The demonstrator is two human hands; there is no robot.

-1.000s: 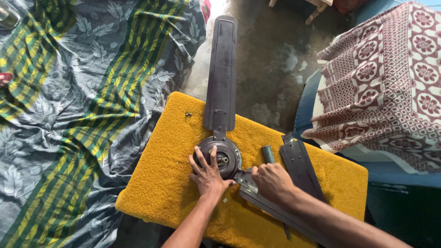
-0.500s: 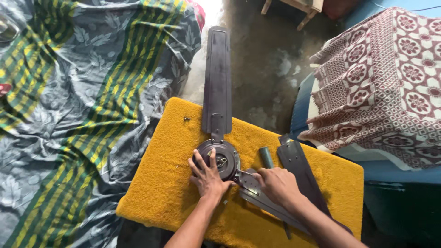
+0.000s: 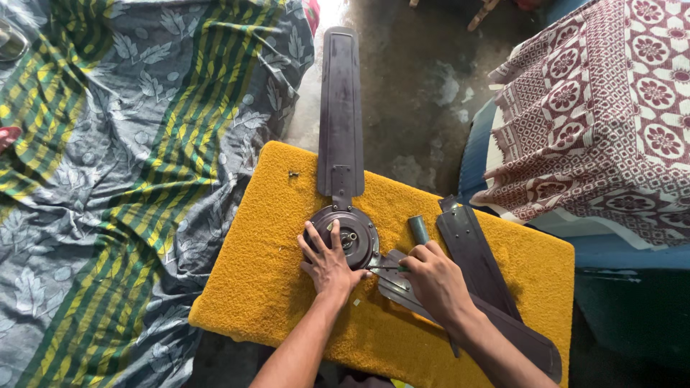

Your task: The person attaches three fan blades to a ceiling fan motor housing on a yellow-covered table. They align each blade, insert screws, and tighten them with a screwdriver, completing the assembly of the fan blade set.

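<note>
- The left hand (image 3: pixel 329 264) lies flat with fingers spread on the fan hub (image 3: pixel 345 237), pressing down on its near-left edge; this looks meant to keep the hub from turning or sliding.
- The right hand (image 3: pixel 431 276) is closed around a thin tool (image 3: pixel 384 269), apparently a screwdriver, whose shaft points left toward the joint where a blade (image 3: pixel 460 316) meets the hub. The tip seems to sit at that blade's bracket, though any screw there is too small to make out.
- The hub rests near the middle of a yellow cushion (image 3: pixel 266 273), which probably serves as a soft bench so that the metal neither slips nor gets scratched.
- A long blade (image 3: pixel 340 108) is fixed to the hub and runs away from the person, its far end passing beyond the cushion over the floor (image 3: pixel 417 93).
- A loose blade (image 3: pixel 471 251) lies on the cushion just right of the right hand, apart from the hub.
- A short green cylinder (image 3: pixel 417 230) stands between the hub and the loose blade.
- A small dark piece, perhaps a screw (image 3: pixel 293 174), lies alone near the cushion's far edge.
- A grey, green and yellow sheet (image 3: pixel 129 172) covers the left; a maroon-patterned cloth (image 3: pixel 611 108) drapes over something blue on the right.
</note>
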